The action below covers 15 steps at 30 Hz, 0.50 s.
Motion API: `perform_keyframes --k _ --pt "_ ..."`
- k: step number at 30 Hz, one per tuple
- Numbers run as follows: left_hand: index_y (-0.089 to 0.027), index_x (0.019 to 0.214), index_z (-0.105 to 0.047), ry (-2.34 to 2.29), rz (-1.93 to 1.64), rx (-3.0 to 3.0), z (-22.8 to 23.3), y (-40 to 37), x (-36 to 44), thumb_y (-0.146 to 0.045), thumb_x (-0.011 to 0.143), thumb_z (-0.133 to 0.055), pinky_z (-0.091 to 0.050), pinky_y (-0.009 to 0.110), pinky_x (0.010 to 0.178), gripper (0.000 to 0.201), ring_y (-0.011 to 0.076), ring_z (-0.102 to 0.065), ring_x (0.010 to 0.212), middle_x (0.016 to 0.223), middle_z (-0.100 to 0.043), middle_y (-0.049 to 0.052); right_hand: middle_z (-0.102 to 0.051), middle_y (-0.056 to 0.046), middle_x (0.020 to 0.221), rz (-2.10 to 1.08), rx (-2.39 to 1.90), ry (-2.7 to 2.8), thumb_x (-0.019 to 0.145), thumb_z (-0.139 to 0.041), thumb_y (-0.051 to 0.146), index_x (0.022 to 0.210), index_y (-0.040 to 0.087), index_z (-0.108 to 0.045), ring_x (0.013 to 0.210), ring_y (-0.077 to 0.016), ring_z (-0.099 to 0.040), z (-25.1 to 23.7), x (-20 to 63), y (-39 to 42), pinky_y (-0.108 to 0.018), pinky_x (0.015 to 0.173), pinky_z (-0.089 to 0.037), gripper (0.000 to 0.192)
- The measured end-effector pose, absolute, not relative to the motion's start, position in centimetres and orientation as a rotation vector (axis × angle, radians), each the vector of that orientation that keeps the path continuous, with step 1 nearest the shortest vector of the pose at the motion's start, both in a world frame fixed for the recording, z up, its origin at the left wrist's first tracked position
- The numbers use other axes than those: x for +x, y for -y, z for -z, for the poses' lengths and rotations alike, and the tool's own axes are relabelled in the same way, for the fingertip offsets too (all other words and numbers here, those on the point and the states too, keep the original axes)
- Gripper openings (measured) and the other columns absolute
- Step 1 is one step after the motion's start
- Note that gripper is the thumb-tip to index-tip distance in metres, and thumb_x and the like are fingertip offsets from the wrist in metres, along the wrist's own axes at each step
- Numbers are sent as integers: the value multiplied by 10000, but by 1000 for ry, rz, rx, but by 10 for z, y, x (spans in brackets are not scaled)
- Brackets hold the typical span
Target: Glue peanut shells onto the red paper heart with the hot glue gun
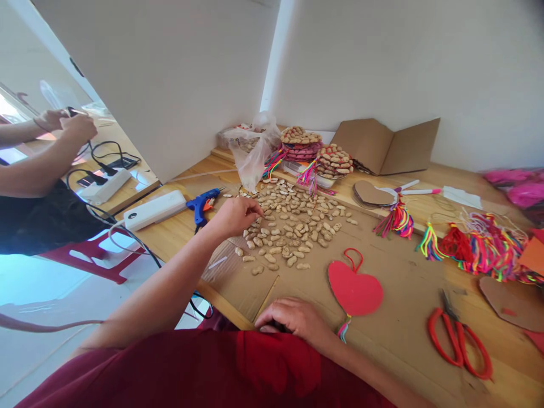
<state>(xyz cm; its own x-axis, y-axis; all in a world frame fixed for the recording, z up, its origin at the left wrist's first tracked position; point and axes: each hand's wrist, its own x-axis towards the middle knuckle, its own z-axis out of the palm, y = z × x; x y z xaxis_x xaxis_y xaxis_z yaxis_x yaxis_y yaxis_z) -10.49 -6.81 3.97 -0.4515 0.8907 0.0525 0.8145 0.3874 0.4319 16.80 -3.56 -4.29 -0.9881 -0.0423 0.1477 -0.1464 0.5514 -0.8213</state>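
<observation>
**Craft bench, peanut lot: hands and holdings**

Item 1. Right hand [297,320], nearest the camera, lay knuckles-up at the near edge of the cardboard sheet [382,294]. Fingers curled under; something dark showed beneath them, but whether it was gripped could not be told.

Item 2. Left hand [236,216], reached forward over the left margin of the peanut pile [293,224]. Fingertips pinched together at the pile's edge, touching or just above the shells; a held shell could not be confirmed. This hand was much the nearer to the peanuts; the pile spread away from it to the right and slightly beyond, its long axis running from the near left to the far right.

Item 3. Red felt heart [355,289] with loop and tassel, just beside the right hand, to its right.

Item 4. Red-handled scissors [461,343], well apart at right.

Item 5. Blue glue gun [202,204], just left of the left hand.

Item 6. Finished peanut-covered hearts [317,150], stacked at the far side, beyond the pile.

Item 7. Neon tassels [480,246], heaped at right.

Item 8. Another person's hands [68,124], far left, at a separate table.
</observation>
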Motion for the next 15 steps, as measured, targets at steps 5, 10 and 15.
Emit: perform_keyframes --k 5,10,15 --pt "-235 950 -795 -2313 -493 1625 -47 50 -89 -112 786 -545 -481 216 744 323 144 -678 767 880 -778 -25 -737 -9 864 -1456 145 2637 1003 -553 363 976 223 -742 800 -131 -657 43 168 36 -222 756 -474 237" --pt "-236 984 -801 -2275 -281 1706 -50 25 -80 -104 797 -561 -473 229 746 332 167 -684 790 876 -777 -6 -731 0 874 -1462 176 2605 1003 -555 316 989 222 -731 811 -125 -656 44 168 36 -212 758 -466 200" --pt "-241 992 -791 -2278 -244 1727 -46 14 -82 -117 792 -586 -476 226 729 312 174 -687 808 923 -778 -2 -727 15 868 -1431 216 2604 942 -630 218 979 222 -721 808 -125 -659 48 168 35 -210 770 -467 99"
